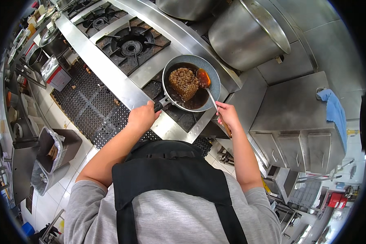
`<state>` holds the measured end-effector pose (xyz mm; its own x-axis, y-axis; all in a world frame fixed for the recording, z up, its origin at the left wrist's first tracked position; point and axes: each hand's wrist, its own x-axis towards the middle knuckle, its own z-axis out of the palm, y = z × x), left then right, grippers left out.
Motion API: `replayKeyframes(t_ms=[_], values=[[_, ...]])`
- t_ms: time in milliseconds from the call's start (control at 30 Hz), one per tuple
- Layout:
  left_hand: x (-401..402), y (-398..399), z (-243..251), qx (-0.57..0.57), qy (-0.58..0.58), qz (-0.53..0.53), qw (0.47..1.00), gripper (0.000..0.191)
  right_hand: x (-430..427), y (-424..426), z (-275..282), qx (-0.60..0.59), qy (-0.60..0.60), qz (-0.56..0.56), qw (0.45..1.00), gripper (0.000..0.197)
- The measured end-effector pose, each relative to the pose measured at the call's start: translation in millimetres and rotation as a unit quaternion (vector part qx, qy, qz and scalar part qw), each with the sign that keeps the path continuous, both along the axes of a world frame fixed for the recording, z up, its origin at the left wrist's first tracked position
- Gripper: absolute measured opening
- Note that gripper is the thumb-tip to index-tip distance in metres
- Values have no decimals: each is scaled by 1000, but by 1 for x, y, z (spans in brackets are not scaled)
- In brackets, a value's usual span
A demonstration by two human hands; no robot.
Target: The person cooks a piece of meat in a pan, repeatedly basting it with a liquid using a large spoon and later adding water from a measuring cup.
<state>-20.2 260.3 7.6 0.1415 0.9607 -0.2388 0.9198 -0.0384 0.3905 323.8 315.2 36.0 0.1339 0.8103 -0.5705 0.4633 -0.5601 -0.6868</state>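
A frying pan with a grey speckled inside [214, 76] sits on the nearest burner of the stove. My left hand [144, 116] is closed around its black handle [158, 105]. Dark brown liquid [198, 102] fills the pan's bottom, and a clump of small round light-brown pieces [183, 83] lies in it. My right hand [228, 115] grips a long metal spoon with a brown handle [213, 99]. The spoon's bowl, holding glossy amber-brown liquid [203, 78], is over the right part of the pan beside the clump.
An unlit-looking gas burner [132, 48] lies left of the pan. Large steel stockpots [241, 38] stand behind. A steel cabinet [286, 103] with a blue cloth [335, 109] is at right. A perforated black mat [91, 100] and lined bins [64, 146] are at left.
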Motion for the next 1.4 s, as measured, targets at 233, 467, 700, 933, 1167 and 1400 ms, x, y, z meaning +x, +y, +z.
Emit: replayKeyframes(t_ms=[233,467,700,933,1167,1400], values=[[0,0,2,-1,1,1,1000,46,-9,-9,25,30,-17,36,999,39],[0,-1,1,-3,2,6,1000,46,-31,-20,45,111,-152,92,978,36],[1,-1,2,-3,4,5,1000,46,-9,-11,17,224,-413,192,861,34],[2,0,6,-12,8,2,1000,46,-2,0,-7,119,-302,147,934,38],[0,-1,-4,36,37,-13,999,48,-2,-4,5,-17,-1,-4,1000,40],[1,0,4,-2,18,-2,1000,47,-9,-13,26,21,-14,21,999,40]])
